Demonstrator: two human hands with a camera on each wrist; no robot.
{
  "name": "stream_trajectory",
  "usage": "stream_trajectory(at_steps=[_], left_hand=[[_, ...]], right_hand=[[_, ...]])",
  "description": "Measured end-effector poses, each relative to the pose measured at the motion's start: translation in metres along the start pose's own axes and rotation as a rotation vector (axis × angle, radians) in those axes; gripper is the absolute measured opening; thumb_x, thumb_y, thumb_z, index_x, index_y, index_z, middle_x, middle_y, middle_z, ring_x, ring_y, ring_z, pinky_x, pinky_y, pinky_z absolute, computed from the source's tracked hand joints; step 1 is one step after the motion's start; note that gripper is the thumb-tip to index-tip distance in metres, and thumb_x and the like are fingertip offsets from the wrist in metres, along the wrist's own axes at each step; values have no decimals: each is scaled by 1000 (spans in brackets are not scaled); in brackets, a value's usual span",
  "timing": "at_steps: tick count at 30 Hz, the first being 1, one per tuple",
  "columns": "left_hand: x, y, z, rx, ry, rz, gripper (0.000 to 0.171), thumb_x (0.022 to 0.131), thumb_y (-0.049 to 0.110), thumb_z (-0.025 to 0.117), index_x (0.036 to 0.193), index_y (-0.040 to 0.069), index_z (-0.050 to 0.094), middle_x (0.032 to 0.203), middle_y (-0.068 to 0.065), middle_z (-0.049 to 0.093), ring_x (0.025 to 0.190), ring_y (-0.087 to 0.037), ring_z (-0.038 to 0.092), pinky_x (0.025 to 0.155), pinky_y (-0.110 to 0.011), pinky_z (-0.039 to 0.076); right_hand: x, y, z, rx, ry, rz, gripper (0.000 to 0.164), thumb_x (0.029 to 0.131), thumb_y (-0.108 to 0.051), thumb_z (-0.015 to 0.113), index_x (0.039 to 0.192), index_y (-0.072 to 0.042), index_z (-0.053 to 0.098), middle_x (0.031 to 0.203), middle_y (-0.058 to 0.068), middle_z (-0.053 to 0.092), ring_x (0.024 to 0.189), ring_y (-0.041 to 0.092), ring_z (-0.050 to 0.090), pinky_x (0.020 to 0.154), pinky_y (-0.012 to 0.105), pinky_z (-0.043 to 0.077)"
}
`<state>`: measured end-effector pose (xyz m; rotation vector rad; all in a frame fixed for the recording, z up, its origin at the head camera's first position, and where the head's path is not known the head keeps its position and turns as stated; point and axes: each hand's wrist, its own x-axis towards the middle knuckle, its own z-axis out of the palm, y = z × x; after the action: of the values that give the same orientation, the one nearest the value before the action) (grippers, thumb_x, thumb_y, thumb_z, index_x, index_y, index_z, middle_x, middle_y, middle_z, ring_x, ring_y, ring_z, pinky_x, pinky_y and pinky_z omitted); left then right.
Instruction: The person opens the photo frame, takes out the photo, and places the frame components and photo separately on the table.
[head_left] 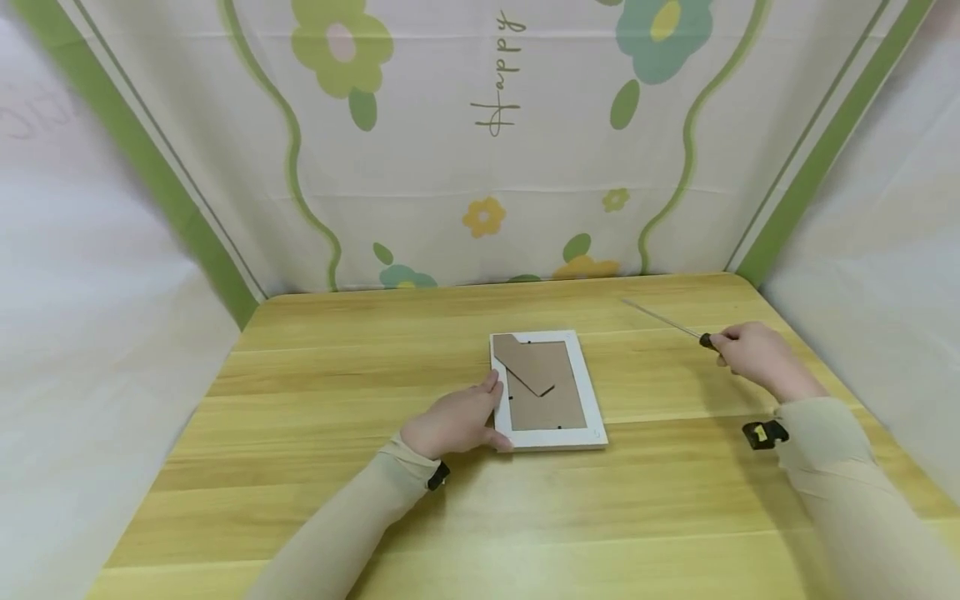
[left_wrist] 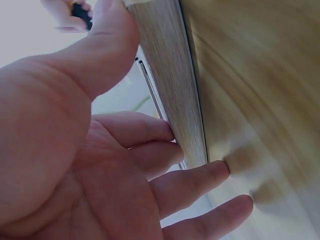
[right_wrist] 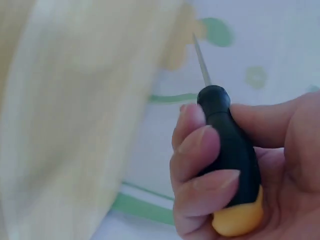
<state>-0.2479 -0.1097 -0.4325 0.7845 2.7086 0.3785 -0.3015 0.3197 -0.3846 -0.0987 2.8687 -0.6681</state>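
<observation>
A white picture frame lies back side up on the table, its brown backing board and fold-out stand flap showing. Small black tabs sit around the board's edge. My left hand is at the frame's near left corner, thumb at the near edge and fingertips along the left side. In the left wrist view its fingers are nearly straight beside the frame's wood-grain edge. To the right, my right hand grips a screwdriver by its black and yellow handle, the long shaft pointing toward the far left.
The wooden table reaches back to a hanging flower-print cloth. Pale cloth walls rise on the left and right. Each wrist wears a strap; a black buckle shows on the right one.
</observation>
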Motion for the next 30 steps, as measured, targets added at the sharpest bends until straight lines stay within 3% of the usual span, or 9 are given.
stream_trajectory(at_steps=[4,9,16,23,30], left_hand=[[-1,0,-2,6,-4,5,98,85,49,72,152,-7,28,160,-23,17,143,-32,30,113,-40,31],[-1,-1,-1,8,-2,7,97,86,50,71,152,-7,28,160,-22,17,143,-32,31,113,-40,32],[-1,0,0,17,2,12,97,87,50,70,151,-8,29,159,-24,18,142,-33,32,113,-40,32],[0,0,1,16,-1,6,96,87,50,70,152,-7,28,160,-24,18,143,-33,32,113,-40,32],[-1,1,-1,20,2,12,96,87,50,70,151,-8,30,159,-24,19,142,-33,33,112,-41,33]], right_hand=[[-15,-20,-3,90,33,-15,53,107,-40,34,112,5,61,87,8,64,77,24,55,65,36,41],[-31,-48,-4,82,64,-78,54,105,-50,37,98,-4,64,81,5,60,70,23,51,57,34,38],[-43,-74,7,51,7,-176,54,99,-52,53,122,-5,68,85,2,66,71,20,57,57,33,46],[-49,-91,30,8,-47,-350,35,95,-42,65,110,-12,74,83,-6,67,69,11,57,58,30,46],[-52,-95,50,-58,12,-502,28,93,-37,70,107,-13,75,92,-10,70,72,3,58,65,29,50]])
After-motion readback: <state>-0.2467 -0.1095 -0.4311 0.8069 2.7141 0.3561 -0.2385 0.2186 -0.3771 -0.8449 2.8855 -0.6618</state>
